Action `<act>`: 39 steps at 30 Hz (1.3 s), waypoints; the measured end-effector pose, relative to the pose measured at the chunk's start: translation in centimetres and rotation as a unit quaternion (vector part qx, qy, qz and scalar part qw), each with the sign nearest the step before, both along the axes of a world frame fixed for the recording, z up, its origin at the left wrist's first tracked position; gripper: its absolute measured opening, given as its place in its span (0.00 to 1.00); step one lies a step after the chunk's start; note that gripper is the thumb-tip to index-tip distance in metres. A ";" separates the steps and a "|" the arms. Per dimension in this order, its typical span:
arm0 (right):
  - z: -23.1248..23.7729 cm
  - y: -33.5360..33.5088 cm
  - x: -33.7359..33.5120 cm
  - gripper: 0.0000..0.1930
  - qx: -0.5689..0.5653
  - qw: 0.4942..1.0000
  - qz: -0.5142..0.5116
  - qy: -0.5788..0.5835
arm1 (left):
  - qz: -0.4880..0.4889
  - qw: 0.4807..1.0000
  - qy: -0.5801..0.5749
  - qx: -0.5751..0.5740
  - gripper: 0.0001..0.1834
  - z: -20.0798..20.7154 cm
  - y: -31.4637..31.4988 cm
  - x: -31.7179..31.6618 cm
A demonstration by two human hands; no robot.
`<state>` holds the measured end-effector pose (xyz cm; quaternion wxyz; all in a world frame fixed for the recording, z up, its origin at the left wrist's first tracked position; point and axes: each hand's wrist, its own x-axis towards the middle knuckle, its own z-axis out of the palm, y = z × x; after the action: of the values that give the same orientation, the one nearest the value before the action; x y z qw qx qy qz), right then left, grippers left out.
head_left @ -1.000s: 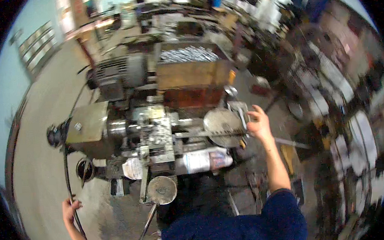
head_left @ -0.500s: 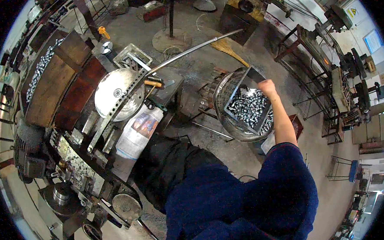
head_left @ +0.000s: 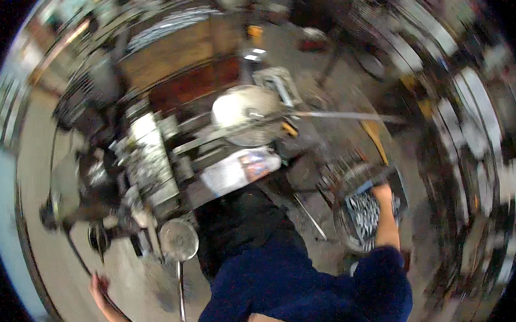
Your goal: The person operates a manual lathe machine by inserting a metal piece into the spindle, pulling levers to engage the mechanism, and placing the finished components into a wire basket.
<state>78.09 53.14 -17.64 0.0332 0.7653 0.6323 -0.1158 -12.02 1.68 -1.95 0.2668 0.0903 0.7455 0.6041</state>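
The whole view is smeared by motion. My right hand [head_left: 382, 194] is over a rectangular grey metal box [head_left: 400, 182] of small shiny metal pieces [head_left: 364, 212]. Its fingers look curled at the box's inner side; what they hold, if anything, is hidden. The box rests on a round, dark perforated basin [head_left: 341, 229]. At the lower left my left hand [head_left: 100, 284] has come up beside the end of a dark lever rod [head_left: 78, 255] on the machine. Its fingers appear apart, and whether they touch the rod I cannot tell.
Ahead is a machine bench with a large pale disc [head_left: 246, 112], a long metal bar [head_left: 349, 115] reaching right and a newspaper [head_left: 226, 175]. A round plate [head_left: 179, 240] stands near my legs. Behind the bench is a wooden bin [head_left: 173, 54] of metal pieces. A broom [head_left: 375, 140] lies beyond the basin.
The view has swung left, so the bench and basin sit further right and lower. My left hand has risen from the bottom edge toward the lever rod. My right hand remains at the box.
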 end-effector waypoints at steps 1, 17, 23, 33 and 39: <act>-1.4 -0.2 2.7 0.24 -0.012 0.998 0.006 -0.054 | 0.056 0.997 0.039 -0.033 0.16 -0.4 1.3 0.4; 19.1 2.6 -32.1 0.17 0.186 0.845 0.287 0.411 | 0.070 0.997 0.032 -0.017 0.20 2.4 3.0 3.7; 27.2 -5.1 -60.2 0.24 0.083 0.592 0.692 0.405 | 0.081 0.864 0.338 -0.365 0.19 3.0 2.0 5.9; 25.3 -6.9 -74.7 0.15 0.098 0.628 0.768 0.079 | 0.094 0.860 0.279 -0.416 0.27 2.5 -2.1 11.3; 25.2 -7.9 -75.2 0.14 0.046 0.657 0.714 0.238 | 0.100 0.807 0.330 -0.479 0.24 1.4 -2.2 11.0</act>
<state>2.93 45.23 7.52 -0.0814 0.0255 0.9748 -0.2059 -1.06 -0.48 -0.53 -0.0484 0.0697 0.9882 0.1272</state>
